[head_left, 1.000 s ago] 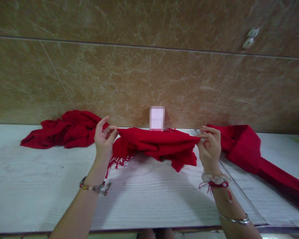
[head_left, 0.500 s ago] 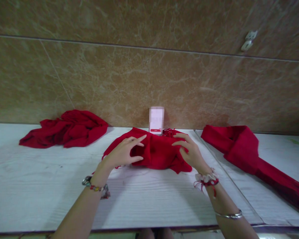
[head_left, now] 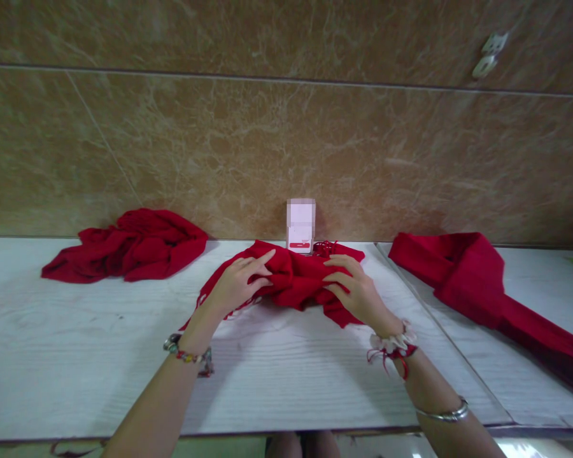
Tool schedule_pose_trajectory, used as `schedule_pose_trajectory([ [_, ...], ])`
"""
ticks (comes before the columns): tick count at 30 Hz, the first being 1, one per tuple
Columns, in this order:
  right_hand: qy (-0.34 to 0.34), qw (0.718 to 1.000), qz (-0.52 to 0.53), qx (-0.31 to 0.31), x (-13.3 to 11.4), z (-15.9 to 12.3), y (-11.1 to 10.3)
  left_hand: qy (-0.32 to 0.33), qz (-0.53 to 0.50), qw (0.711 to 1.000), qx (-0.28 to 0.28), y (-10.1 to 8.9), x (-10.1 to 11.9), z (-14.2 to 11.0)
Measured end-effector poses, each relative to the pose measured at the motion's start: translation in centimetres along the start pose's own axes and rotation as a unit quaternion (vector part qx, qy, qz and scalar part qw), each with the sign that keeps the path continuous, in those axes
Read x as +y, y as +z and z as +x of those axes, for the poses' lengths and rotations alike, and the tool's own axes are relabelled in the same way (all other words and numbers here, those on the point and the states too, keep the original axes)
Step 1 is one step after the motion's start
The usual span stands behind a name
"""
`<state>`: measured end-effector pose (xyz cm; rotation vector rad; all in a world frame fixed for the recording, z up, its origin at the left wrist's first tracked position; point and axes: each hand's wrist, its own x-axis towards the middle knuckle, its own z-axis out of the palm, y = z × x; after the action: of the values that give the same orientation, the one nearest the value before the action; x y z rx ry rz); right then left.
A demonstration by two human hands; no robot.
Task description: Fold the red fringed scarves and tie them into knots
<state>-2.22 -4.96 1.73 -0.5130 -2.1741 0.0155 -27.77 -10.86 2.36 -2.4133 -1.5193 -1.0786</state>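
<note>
A red fringed scarf [head_left: 291,280] lies crumpled on the white table in the middle of the view. My left hand [head_left: 239,280] rests at its left part, index finger stretched out and thumb apart. On the scarf's right part lies my right hand [head_left: 356,289], fingers spread and bent a little, the tips touching the cloth. Neither hand visibly grips the fabric; some fingertips are hidden in its folds. Pale fringe shows below my left hand, and red tassels lie by the phone.
A phone [head_left: 300,222] leans against the brown marbled wall [head_left: 267,146] behind the scarf. To the left sits another bunched red cloth [head_left: 128,248]. A folded red scarf [head_left: 472,273] stretches toward the right edge, across a seam in the white table [head_left: 291,375].
The middle scarf has bunched up: its front edge has moved back and folds have formed between my hands. Both hands now lie lower onto the cloth. The view has shifted slightly.
</note>
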Motion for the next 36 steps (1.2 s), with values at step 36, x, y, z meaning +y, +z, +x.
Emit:
schedule_pose_trajectory([
  [36, -0.025, 0.996, 0.033, -0.076, -1.2, -0.2, 1.7, -0.106, 0.018, 0.972, -0.209, -0.6, -1.3, -0.4],
])
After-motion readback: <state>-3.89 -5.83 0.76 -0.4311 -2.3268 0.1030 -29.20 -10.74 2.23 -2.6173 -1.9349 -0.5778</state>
